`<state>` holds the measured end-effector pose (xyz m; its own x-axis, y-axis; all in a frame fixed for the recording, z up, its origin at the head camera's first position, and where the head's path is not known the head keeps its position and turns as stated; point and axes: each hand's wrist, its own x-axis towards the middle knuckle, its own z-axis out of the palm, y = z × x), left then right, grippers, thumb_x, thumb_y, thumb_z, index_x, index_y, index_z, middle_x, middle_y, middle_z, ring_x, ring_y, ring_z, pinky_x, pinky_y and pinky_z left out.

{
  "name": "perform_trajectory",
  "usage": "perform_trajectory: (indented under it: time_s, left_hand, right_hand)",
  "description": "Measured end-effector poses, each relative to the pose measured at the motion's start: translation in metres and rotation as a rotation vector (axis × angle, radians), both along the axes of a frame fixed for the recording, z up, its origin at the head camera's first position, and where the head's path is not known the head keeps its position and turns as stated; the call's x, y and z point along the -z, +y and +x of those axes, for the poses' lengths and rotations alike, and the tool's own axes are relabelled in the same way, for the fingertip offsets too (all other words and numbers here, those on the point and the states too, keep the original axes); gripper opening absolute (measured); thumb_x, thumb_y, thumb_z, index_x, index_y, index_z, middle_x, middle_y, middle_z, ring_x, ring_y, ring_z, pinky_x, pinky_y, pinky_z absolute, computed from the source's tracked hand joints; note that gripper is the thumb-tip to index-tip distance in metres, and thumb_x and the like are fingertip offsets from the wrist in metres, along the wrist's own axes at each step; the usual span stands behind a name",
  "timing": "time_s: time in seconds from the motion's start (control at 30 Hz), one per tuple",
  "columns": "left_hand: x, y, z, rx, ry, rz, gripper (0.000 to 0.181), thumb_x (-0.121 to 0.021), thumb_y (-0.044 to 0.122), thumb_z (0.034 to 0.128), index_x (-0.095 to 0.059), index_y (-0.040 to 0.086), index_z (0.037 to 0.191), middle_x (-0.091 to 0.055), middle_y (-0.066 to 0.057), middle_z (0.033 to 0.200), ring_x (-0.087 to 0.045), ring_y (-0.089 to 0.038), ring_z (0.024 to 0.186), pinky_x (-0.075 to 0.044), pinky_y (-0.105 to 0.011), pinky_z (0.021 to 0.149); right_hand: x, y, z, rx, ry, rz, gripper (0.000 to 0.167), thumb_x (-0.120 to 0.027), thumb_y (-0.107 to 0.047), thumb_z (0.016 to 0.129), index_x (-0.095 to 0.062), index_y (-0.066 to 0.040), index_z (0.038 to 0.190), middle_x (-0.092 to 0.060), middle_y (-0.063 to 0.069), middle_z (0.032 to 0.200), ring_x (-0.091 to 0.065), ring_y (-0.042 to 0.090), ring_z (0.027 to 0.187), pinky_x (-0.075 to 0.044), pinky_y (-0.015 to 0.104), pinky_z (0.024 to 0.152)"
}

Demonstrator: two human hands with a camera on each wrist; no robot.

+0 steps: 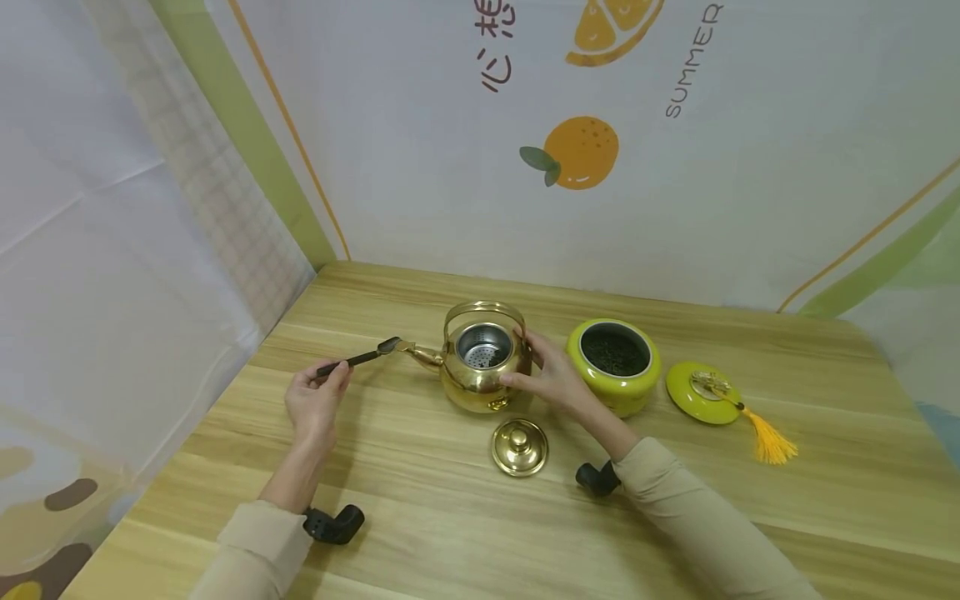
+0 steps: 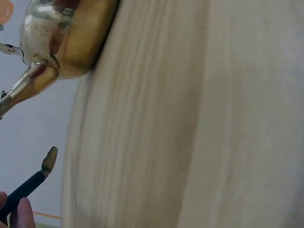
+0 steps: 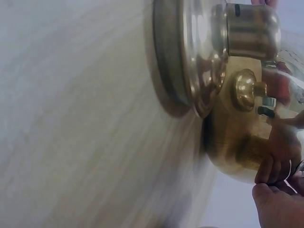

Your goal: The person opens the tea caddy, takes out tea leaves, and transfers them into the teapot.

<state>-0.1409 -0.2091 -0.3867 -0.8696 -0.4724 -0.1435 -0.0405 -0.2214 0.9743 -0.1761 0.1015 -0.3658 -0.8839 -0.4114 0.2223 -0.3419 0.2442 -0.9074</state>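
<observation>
A gold teapot (image 1: 480,387) stands on the table, uncovered, its steel strainer (image 1: 484,346) holding a few dark bits. The right hand (image 1: 551,371) holds the pot's right side, thumb toward the front; the right wrist view shows its fingers against the gold body (image 3: 237,137). In the left hand (image 1: 313,404), a small dark scoop (image 1: 360,359) is pinched by its handle, its tip beside the spout (image 1: 426,356). In the left wrist view the scoop (image 2: 28,186) is below the spout (image 2: 33,83). The gold lid (image 1: 520,447) lies in front of the pot.
Right of the pot stands a yellow-green jar (image 1: 630,387) with dark leaves inside. Farther right lies its matching lid (image 1: 690,408) with an orange tassel (image 1: 771,437). A printed cloth (image 1: 420,167) hangs behind the wooden table (image 1: 420,517). Black wrist devices (image 1: 335,525) show at both forearms.
</observation>
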Motion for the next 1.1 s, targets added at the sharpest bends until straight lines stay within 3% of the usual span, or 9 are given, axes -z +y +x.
perform_trajectory:
  time_s: [0.13, 0.33, 0.53, 0.67, 0.77, 0.87, 0.97, 1.03, 1.1]
  left_hand:
    - [0.003, 0.000, -0.002, 0.016, -0.020, -0.035, 0.020, -0.057, 0.004, 0.0922, -0.048, 0.003, 0.110, -0.050, -0.003, 0.105, -0.059, -0.004, 0.090, -0.047, -0.013, 0.091]
    - [0.008, -0.002, -0.004, 0.032, -0.084, -0.159, 0.029, -0.058, 0.005, 0.0921, -0.048, -0.004, 0.118, -0.051, -0.004, 0.107, -0.059, -0.002, 0.087, -0.048, -0.012, 0.087]
    - [0.012, -0.006, -0.006, 0.042, -0.145, -0.385, 0.031, -0.063, 0.006, 0.0886, -0.055, -0.006, 0.116, -0.061, -0.011, 0.102, -0.060, 0.002, 0.074, -0.052, -0.011, 0.072]
    - [0.014, -0.010, -0.005, 0.103, -0.169, -0.517, 0.032, -0.064, 0.006, 0.0880, -0.055, -0.007, 0.116, -0.062, -0.021, 0.110, -0.056, 0.006, 0.070, -0.051, -0.009, 0.065]
    - [0.014, -0.012, -0.005, 0.171, -0.199, -0.628, 0.034, -0.065, 0.007, 0.0874, -0.056, -0.007, 0.117, -0.062, -0.024, 0.113, -0.061, -0.002, 0.076, -0.049, -0.008, 0.064]
    - [0.013, -0.012, -0.004, 0.233, -0.227, -0.748, 0.033, -0.066, 0.010, 0.0866, -0.058, -0.006, 0.115, -0.065, -0.024, 0.111, -0.066, -0.020, 0.087, -0.048, -0.011, 0.064]
    - [0.013, -0.012, -0.003, 0.290, -0.248, -0.841, 0.033, -0.066, 0.012, 0.0860, -0.059, -0.005, 0.114, -0.066, -0.022, 0.107, -0.064, -0.031, 0.094, -0.050, -0.023, 0.072]
    - [0.014, -0.011, -0.002, 0.322, -0.257, -0.879, 0.033, -0.066, 0.013, 0.0855, -0.060, -0.005, 0.113, -0.067, -0.021, 0.105, -0.064, -0.033, 0.095, -0.050, -0.033, 0.078]
    - [0.015, -0.011, -0.002, 0.345, -0.258, -0.916, 0.033, -0.066, 0.012, 0.0848, -0.061, -0.005, 0.112, -0.068, -0.021, 0.102, -0.064, -0.033, 0.093, -0.049, -0.035, 0.077]
  right_hand:
    - [0.002, 0.000, -0.001, 0.000, 0.006, 0.002, 0.073, -0.072, 0.002, 0.079, -0.031, 0.016, 0.137, -0.035, 0.033, 0.141, -0.030, 0.042, 0.135, -0.025, 0.046, 0.113]
    - [0.026, 0.003, -0.016, 0.011, 0.010, -0.015, 0.075, -0.074, -0.002, 0.078, -0.032, 0.012, 0.139, -0.036, 0.028, 0.143, -0.031, 0.037, 0.136, -0.025, 0.043, 0.114]
    - [0.035, 0.004, -0.021, 0.016, 0.028, -0.014, 0.077, -0.076, -0.008, 0.078, -0.034, 0.008, 0.140, -0.039, 0.023, 0.143, -0.033, 0.033, 0.136, -0.027, 0.040, 0.113]
    - [0.035, 0.004, -0.021, 0.014, 0.031, -0.010, 0.077, -0.076, -0.009, 0.078, -0.035, 0.007, 0.140, -0.040, 0.023, 0.143, -0.033, 0.033, 0.136, -0.027, 0.040, 0.113]
    - [0.033, 0.003, -0.019, 0.010, 0.030, -0.016, 0.076, -0.076, -0.008, 0.078, -0.034, 0.007, 0.140, -0.040, 0.023, 0.143, -0.033, 0.033, 0.136, -0.027, 0.040, 0.113]
    - [0.026, 0.002, -0.015, 0.007, 0.022, -0.025, 0.074, -0.074, -0.003, 0.079, -0.034, 0.009, 0.139, -0.039, 0.026, 0.142, -0.032, 0.035, 0.136, -0.026, 0.042, 0.113]
    - [0.025, 0.002, -0.015, 0.003, 0.028, -0.024, 0.074, -0.074, -0.002, 0.078, -0.034, 0.010, 0.139, -0.039, 0.028, 0.141, -0.032, 0.037, 0.136, -0.026, 0.044, 0.113]
    - [0.027, 0.002, -0.016, 0.004, 0.030, -0.025, 0.074, -0.075, -0.002, 0.078, -0.035, 0.009, 0.139, -0.040, 0.027, 0.141, -0.032, 0.036, 0.136, -0.026, 0.044, 0.113]
    - [0.032, 0.003, -0.019, 0.002, 0.035, -0.031, 0.075, -0.076, -0.005, 0.077, -0.035, 0.007, 0.139, -0.040, 0.025, 0.142, -0.033, 0.034, 0.136, -0.026, 0.042, 0.113]
